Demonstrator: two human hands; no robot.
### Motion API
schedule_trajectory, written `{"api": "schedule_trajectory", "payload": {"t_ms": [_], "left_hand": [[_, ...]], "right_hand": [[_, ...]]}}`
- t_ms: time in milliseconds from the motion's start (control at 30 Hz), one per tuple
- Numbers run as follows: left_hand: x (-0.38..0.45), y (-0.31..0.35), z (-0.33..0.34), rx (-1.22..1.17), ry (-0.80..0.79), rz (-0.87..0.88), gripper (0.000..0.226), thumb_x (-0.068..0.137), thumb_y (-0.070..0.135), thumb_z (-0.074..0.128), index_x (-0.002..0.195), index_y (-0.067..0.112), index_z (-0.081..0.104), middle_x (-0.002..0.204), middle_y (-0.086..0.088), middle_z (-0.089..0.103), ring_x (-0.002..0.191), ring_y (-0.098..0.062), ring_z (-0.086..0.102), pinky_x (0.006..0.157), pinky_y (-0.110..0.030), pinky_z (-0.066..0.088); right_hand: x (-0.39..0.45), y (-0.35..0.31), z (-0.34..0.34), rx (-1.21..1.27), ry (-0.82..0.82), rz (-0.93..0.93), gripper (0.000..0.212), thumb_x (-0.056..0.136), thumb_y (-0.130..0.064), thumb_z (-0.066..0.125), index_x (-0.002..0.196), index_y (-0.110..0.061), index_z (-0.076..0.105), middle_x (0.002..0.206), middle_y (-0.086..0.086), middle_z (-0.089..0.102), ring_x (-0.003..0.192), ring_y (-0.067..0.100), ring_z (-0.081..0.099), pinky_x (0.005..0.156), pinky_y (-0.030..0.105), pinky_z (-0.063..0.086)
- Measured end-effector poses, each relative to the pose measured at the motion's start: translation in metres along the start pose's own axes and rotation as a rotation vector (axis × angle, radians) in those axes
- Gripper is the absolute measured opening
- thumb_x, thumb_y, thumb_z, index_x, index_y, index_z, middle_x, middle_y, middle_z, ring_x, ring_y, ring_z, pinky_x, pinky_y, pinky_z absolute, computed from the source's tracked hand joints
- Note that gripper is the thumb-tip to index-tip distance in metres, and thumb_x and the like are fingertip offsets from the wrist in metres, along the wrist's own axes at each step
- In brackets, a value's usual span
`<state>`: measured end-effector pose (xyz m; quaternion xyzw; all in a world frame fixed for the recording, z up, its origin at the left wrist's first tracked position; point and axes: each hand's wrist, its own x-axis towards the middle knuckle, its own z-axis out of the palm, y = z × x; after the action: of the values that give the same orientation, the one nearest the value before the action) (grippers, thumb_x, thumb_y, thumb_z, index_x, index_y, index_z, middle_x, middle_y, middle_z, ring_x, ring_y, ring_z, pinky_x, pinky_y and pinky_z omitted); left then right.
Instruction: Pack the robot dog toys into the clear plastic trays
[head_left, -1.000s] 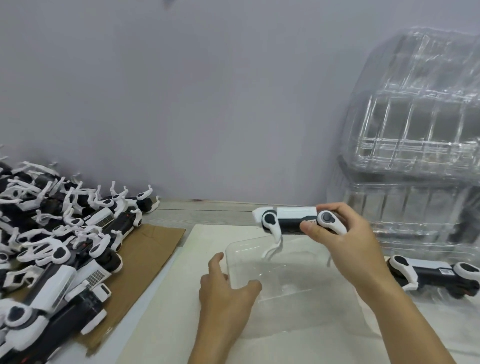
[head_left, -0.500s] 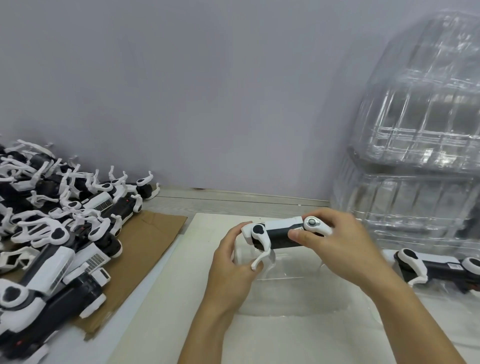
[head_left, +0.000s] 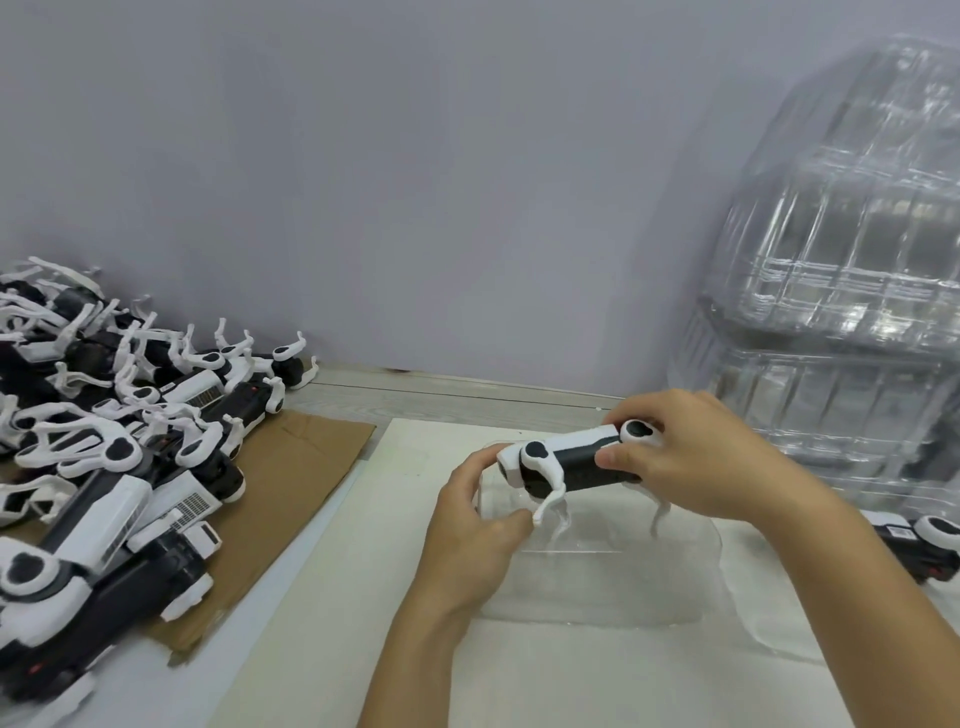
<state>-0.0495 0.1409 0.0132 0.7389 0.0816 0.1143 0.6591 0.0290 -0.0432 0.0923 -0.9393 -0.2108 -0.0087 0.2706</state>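
Observation:
A white and black robot dog toy (head_left: 569, 460) hangs over a clear plastic tray (head_left: 613, 582) that lies on the cream board (head_left: 332, 613). My right hand (head_left: 696, 457) grips the toy's rear end. At the head end, my left hand (head_left: 472, 530) holds the toy, its thumb against a white front leg. The toy's legs point down toward the tray.
A heap of robot dog toys (head_left: 104, 462) lies on brown cardboard (head_left: 306, 457) at the left. Stacked clear trays (head_left: 841, 291) rise at the right against the grey wall. Another toy (head_left: 919, 545) lies at the right edge, behind my right forearm.
My left hand left the tray and came up to the toy's head end. My right hand brought the toy lower and closer over the tray.

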Motion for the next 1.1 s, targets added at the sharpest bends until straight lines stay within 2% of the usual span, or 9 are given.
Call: {"api": "schedule_trajectory", "payload": {"t_ms": [167, 400, 533, 600, 733, 833, 900, 967, 1100], "left_hand": [[0.002, -0.005, 0.001, 0.010, 0.008, -0.015, 0.060, 0.080, 0.002, 0.069, 0.131, 0.032, 0.057, 0.134, 0.009, 0.059, 0.129, -0.010, 0.049, 0.111, -0.041, 0.041], [0.003, -0.006, 0.002, 0.049, 0.015, -0.011, 0.062, 0.079, 0.002, 0.072, 0.126, 0.039, 0.058, 0.131, 0.018, 0.058, 0.127, -0.001, 0.048, 0.109, -0.032, 0.043], [0.002, -0.005, 0.002, 0.042, 0.010, -0.001, 0.068, 0.063, 0.022, 0.072, 0.128, 0.040, 0.056, 0.134, 0.020, 0.054, 0.128, 0.004, 0.044, 0.100, -0.019, 0.040], [0.002, -0.006, 0.002, 0.041, 0.009, 0.002, 0.067, 0.067, 0.019, 0.075, 0.127, 0.041, 0.056, 0.133, 0.020, 0.054, 0.126, 0.006, 0.044, 0.096, -0.015, 0.040], [0.002, -0.007, 0.002, 0.045, 0.002, -0.002, 0.063, 0.079, 0.006, 0.075, 0.127, 0.041, 0.057, 0.133, 0.021, 0.054, 0.125, 0.007, 0.044, 0.093, -0.013, 0.040], [0.001, -0.005, 0.003, 0.021, -0.013, 0.006, 0.068, 0.064, 0.021, 0.077, 0.126, 0.041, 0.058, 0.130, 0.023, 0.055, 0.119, 0.015, 0.045, 0.084, -0.005, 0.041], [0.001, -0.003, 0.004, -0.001, -0.012, 0.010, 0.075, 0.052, 0.032, 0.073, 0.125, 0.040, 0.058, 0.129, 0.021, 0.057, 0.119, 0.010, 0.049, 0.086, -0.008, 0.045], [0.000, -0.002, 0.004, -0.024, -0.013, 0.017, 0.082, 0.043, 0.041, 0.071, 0.124, 0.037, 0.059, 0.127, 0.015, 0.061, 0.119, -0.002, 0.055, 0.093, -0.021, 0.049], [0.000, -0.002, 0.004, -0.034, -0.023, 0.024, 0.075, 0.045, 0.043, 0.071, 0.119, 0.038, 0.061, 0.121, 0.013, 0.066, 0.116, -0.005, 0.059, 0.094, -0.027, 0.051]], "right_hand": [[-0.007, 0.012, 0.011, 0.104, 0.055, 0.019, 0.003, 0.087, -0.032, 0.071, 0.084, -0.032, 0.070, 0.079, -0.009, 0.067, 0.076, 0.007, 0.059, 0.062, 0.022, 0.042], [-0.006, 0.013, 0.013, 0.101, 0.041, 0.020, 0.007, 0.087, -0.031, 0.072, 0.087, -0.037, 0.068, 0.091, -0.012, 0.064, 0.081, 0.003, 0.055, 0.064, 0.020, 0.038], [-0.005, 0.013, 0.014, 0.064, 0.046, 0.042, 0.010, 0.087, -0.033, 0.072, 0.095, -0.038, 0.067, 0.095, -0.013, 0.060, 0.083, -0.001, 0.051, 0.065, 0.013, 0.034], [-0.004, 0.013, 0.014, 0.044, 0.032, 0.048, 0.012, 0.087, -0.034, 0.072, 0.099, -0.035, 0.069, 0.096, -0.011, 0.060, 0.083, -0.003, 0.050, 0.065, 0.012, 0.033], [-0.004, 0.010, 0.013, 0.029, 0.011, 0.064, 0.009, 0.088, -0.034, 0.070, 0.096, -0.036, 0.068, 0.099, -0.007, 0.060, 0.084, 0.003, 0.050, 0.066, 0.025, 0.036], [-0.004, 0.010, 0.014, 0.022, 0.000, 0.064, 0.009, 0.089, -0.033, 0.070, 0.097, -0.035, 0.067, 0.097, -0.009, 0.056, 0.086, 0.007, 0.050, 0.068, 0.026, 0.036], [-0.004, 0.010, 0.015, 0.024, -0.011, 0.052, 0.009, 0.089, -0.033, 0.069, 0.098, -0.035, 0.067, 0.093, -0.012, 0.055, 0.081, 0.000, 0.048, 0.065, 0.020, 0.035], [-0.005, 0.010, 0.017, 0.030, -0.006, 0.038, 0.007, 0.089, -0.033, 0.070, 0.094, -0.036, 0.066, 0.089, -0.017, 0.054, 0.079, -0.004, 0.046, 0.063, 0.016, 0.033], [-0.004, 0.011, 0.021, 0.052, 0.005, 0.019, 0.010, 0.089, -0.030, 0.071, 0.082, -0.034, 0.064, 0.085, -0.020, 0.058, 0.079, -0.004, 0.051, 0.060, 0.012, 0.031]]}}
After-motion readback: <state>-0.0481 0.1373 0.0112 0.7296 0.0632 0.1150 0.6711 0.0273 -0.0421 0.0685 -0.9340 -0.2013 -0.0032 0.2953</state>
